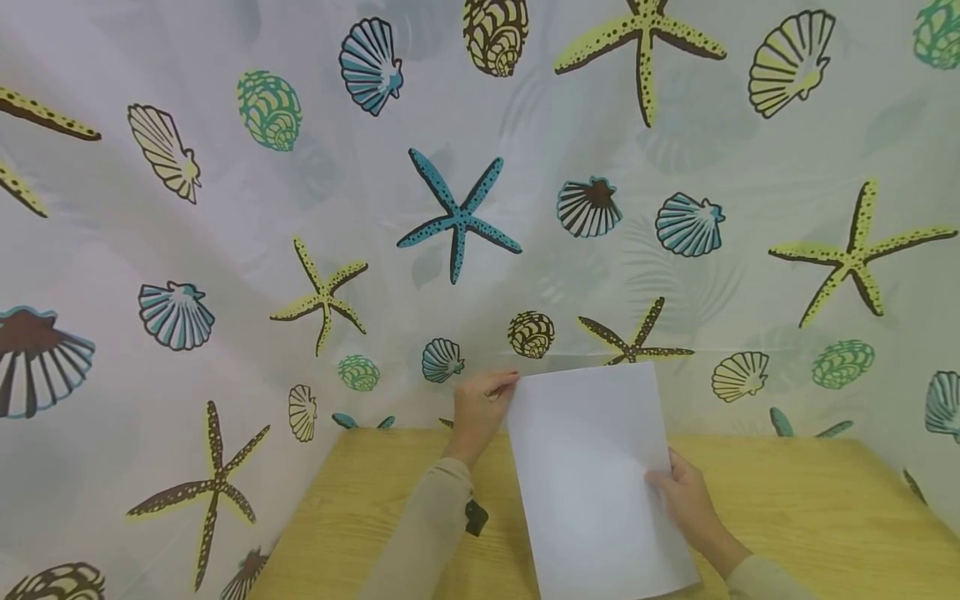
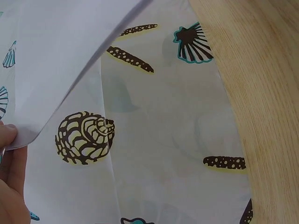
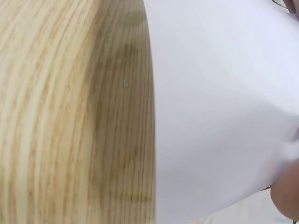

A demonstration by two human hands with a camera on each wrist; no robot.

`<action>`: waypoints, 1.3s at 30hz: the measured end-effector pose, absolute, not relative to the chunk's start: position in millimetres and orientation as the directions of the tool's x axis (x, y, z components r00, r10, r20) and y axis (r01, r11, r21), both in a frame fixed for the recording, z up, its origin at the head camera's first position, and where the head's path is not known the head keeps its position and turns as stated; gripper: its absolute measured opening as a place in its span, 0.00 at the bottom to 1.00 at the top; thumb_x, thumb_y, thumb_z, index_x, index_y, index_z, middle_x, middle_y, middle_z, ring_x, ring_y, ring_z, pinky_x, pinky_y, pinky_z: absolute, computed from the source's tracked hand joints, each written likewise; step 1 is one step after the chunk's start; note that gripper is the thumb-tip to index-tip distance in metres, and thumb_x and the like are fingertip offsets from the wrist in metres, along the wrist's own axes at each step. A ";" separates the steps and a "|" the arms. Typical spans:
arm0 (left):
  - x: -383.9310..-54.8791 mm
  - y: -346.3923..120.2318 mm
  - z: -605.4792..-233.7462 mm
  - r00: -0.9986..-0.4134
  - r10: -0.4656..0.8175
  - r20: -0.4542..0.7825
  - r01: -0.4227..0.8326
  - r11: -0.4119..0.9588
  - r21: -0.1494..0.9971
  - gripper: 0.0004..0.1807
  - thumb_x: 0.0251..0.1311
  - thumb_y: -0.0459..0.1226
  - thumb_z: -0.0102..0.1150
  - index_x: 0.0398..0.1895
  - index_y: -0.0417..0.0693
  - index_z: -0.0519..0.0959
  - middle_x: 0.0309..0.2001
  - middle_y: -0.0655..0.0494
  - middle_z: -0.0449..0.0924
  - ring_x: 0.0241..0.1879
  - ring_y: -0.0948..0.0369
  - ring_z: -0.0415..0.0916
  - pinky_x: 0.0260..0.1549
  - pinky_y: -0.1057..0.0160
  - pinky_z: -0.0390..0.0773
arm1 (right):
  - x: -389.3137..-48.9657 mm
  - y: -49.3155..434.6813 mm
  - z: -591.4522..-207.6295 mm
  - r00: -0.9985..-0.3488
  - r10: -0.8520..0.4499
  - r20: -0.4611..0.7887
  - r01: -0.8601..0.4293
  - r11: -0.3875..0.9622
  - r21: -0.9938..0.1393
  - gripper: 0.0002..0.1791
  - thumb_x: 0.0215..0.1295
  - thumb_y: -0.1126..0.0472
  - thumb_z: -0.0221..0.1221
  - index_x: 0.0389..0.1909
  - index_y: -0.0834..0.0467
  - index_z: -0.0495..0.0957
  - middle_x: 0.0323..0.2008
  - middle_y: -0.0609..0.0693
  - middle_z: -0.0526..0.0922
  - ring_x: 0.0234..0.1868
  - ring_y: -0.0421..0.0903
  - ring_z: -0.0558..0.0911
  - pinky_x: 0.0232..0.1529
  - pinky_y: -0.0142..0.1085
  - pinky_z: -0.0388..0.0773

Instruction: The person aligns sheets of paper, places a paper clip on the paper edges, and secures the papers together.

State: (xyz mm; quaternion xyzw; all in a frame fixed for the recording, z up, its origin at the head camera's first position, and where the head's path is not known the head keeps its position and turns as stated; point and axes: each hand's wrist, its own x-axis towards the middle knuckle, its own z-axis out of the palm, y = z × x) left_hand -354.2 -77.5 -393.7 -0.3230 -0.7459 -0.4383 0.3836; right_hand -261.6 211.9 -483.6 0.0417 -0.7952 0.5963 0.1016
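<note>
A blank white sheet of paper is held up at a tilt over the table in the head view. My left hand pinches its upper left corner between thumb and fingers, which the left wrist view also shows at the paper's corner. On the paper's right edge my right hand grips about midway down, thumb on the front face and fingers behind. In the right wrist view the paper bends slightly above the wood, and part of a thumb shows at the right.
The light wooden table ends at the back against a hanging curtain printed with shells and starfish. The curtain also runs along the left side. A small black object shows beside the left wrist.
</note>
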 end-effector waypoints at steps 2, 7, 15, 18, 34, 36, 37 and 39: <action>-354.6 -77.4 -394.4 -0.500 0.151 0.853 0.817 0.409 0.406 0.06 0.53 0.23 0.63 0.33 0.37 0.85 0.38 0.50 0.85 0.36 0.60 0.82 0.36 0.74 0.78 | -261.9 212.0 -483.9 -0.976 0.061 0.207 -0.182 0.284 -0.941 0.27 0.67 0.72 0.44 0.66 0.76 0.53 0.63 0.73 0.60 0.62 0.67 0.64 0.59 0.58 0.64; -354.8 -77.3 -394.5 -0.501 0.150 0.852 0.813 0.418 0.405 0.05 0.54 0.24 0.63 0.34 0.37 0.84 0.37 0.50 0.85 0.34 0.60 0.82 0.34 0.73 0.79 | -262.8 212.7 -483.5 -0.979 0.059 0.196 -0.173 0.277 -0.945 0.27 0.67 0.72 0.44 0.66 0.76 0.52 0.64 0.73 0.59 0.63 0.68 0.62 0.59 0.58 0.62; -353.7 -75.8 -393.8 -0.573 0.120 0.811 0.777 0.395 0.490 0.07 0.55 0.25 0.62 0.36 0.39 0.83 0.36 0.51 0.84 0.34 0.62 0.81 0.36 0.70 0.79 | -262.8 212.8 -482.6 -0.982 0.060 0.181 -0.158 0.273 -0.949 0.27 0.68 0.72 0.44 0.66 0.75 0.53 0.64 0.72 0.60 0.63 0.67 0.64 0.59 0.57 0.64; -353.0 -75.2 -392.7 -0.591 0.107 0.800 0.766 0.387 0.514 0.07 0.55 0.25 0.61 0.36 0.40 0.83 0.35 0.52 0.84 0.35 0.62 0.81 0.37 0.69 0.79 | -263.0 213.0 -482.5 -0.981 0.059 0.183 -0.160 0.278 -0.947 0.27 0.68 0.71 0.44 0.66 0.74 0.53 0.64 0.72 0.60 0.63 0.67 0.64 0.59 0.57 0.64; -352.3 -75.5 -392.6 -0.692 0.110 0.713 0.693 0.378 0.614 0.07 0.55 0.27 0.63 0.37 0.42 0.83 0.37 0.52 0.84 0.36 0.62 0.80 0.37 0.69 0.79 | -264.8 214.1 -483.6 -0.982 0.049 0.184 -0.165 0.272 -0.948 0.26 0.68 0.71 0.43 0.66 0.73 0.54 0.64 0.72 0.61 0.61 0.65 0.66 0.58 0.55 0.67; -352.1 -75.7 -392.7 -0.697 0.112 0.709 0.689 0.379 0.618 0.07 0.55 0.27 0.63 0.37 0.42 0.83 0.38 0.53 0.84 0.36 0.62 0.80 0.38 0.70 0.79 | -265.1 214.1 -483.9 -0.981 0.053 0.184 -0.163 0.274 -0.948 0.26 0.68 0.71 0.43 0.66 0.73 0.54 0.63 0.72 0.62 0.60 0.65 0.67 0.57 0.53 0.69; -352.0 -75.7 -392.8 -0.697 0.113 0.709 0.689 0.379 0.617 0.07 0.55 0.27 0.63 0.37 0.42 0.83 0.38 0.52 0.84 0.36 0.62 0.81 0.38 0.70 0.79 | -265.4 214.2 -484.2 -0.982 0.055 0.183 -0.161 0.275 -0.948 0.26 0.68 0.71 0.44 0.66 0.73 0.54 0.63 0.72 0.63 0.60 0.64 0.68 0.56 0.52 0.70; -352.1 -75.8 -393.0 -0.695 0.115 0.710 0.690 0.386 0.613 0.07 0.55 0.27 0.63 0.37 0.42 0.84 0.38 0.53 0.84 0.37 0.61 0.81 0.38 0.70 0.79 | -266.2 214.5 -484.9 -0.981 0.063 0.181 -0.157 0.278 -0.948 0.26 0.68 0.71 0.44 0.66 0.73 0.55 0.62 0.71 0.64 0.59 0.63 0.69 0.54 0.48 0.72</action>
